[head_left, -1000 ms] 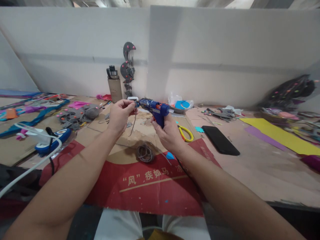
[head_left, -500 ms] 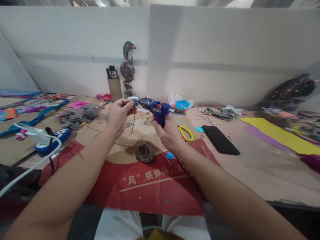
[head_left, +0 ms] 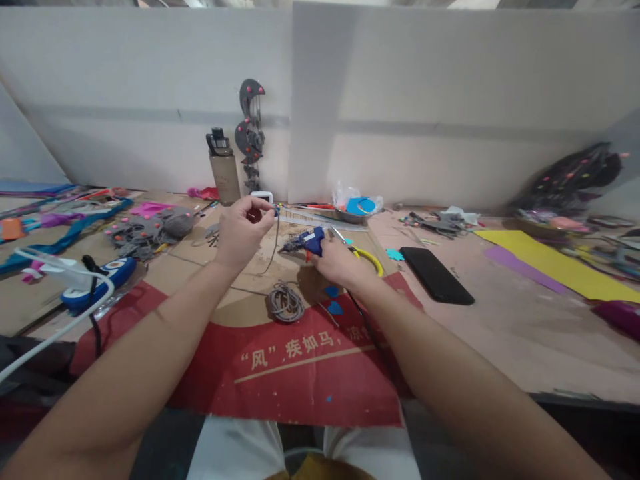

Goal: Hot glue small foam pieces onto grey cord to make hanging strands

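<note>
Pinched between the fingertips of my left hand (head_left: pixel 243 230) is the end of a grey cord (head_left: pixel 275 248), with a small blue bit at the fingertips; the cord hangs down toward the board. My right hand (head_left: pixel 337 260) grips a blue hot glue gun (head_left: pixel 309 241), its dark, stained nozzle pointing left and down close above the cardboard. A coil of grey cord (head_left: pixel 285 303) lies below, on the red and tan cardboard sheet (head_left: pixel 320 393). Two blue heart-shaped pieces (head_left: pixel 335 308) rest right of the coil, under my right wrist.
Yellow-handled scissors (head_left: pixel 369 259) and a black phone (head_left: pixel 437 275) lie to the right. A bottle (head_left: pixel 224 175) stands at the back by the wall. On the left are a blue power strip (head_left: pixel 100 283) with cables and grey pinned pieces (head_left: pixel 150 230). A yellow sheet (head_left: pixel 560 260) lies far right.
My right hand has lowered the glue gun away from my left fingertips, toward the cardboard, nozzle now tipped down. The left hand stays raised with the cord. The view has shifted slightly.
</note>
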Demonstrator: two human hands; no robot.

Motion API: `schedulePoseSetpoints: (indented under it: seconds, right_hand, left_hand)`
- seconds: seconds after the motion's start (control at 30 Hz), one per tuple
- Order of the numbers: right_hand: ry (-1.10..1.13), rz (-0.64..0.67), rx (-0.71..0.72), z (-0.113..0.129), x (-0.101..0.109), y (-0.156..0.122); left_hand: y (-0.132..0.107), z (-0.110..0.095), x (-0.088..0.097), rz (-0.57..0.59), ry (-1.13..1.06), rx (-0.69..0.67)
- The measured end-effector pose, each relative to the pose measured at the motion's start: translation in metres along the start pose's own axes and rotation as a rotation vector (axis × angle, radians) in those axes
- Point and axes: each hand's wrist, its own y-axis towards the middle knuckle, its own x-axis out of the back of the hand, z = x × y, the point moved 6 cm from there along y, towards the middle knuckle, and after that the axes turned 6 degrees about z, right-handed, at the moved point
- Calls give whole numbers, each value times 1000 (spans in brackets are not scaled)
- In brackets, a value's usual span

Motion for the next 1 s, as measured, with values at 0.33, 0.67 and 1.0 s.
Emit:
schedulePoseSetpoints:
  seconds: [0.33,0.67,1.0]
  right_hand:
    - [1062,-39,232,46,-1,-7]
    - [896,-185,221,40,12,-9]
    - [751,-278,233,38,20,-13]
  left_hand:
    - [-13,-33,-17,77,311,-261]
    - [-14,-8,-36,267,-274,130]
    - [-14,-7,-38,285,-331,203]
